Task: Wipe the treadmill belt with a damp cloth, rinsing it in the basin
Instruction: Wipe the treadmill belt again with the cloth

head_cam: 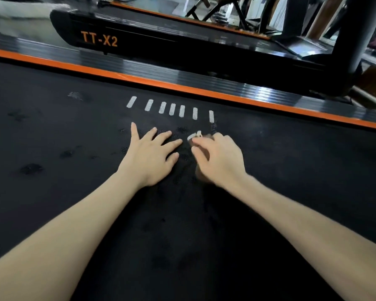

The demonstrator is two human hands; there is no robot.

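The black treadmill belt (pixel 52 131) fills most of the head view and carries a row of white dashes (pixel 172 108). A dark mesh cloth (pixel 184 156) lies on it under both hands and is hard to tell from the belt. My left hand (pixel 149 156) lies flat on the cloth with its fingers spread and straight. Beside it, my right hand (pixel 218 158) has its fingers curled and pinches the cloth's far edge, where a small white piece (pixel 193 135) shows. No basin is in view.
Damp dark patches (pixel 30 169) dot the belt to the left. An orange-striped side rail (pixel 182 85) borders the belt's far edge. Beyond it stands a second treadmill marked TT-X2 (pixel 99 39), with a thick dark upright post (pixel 356 29) at the right.
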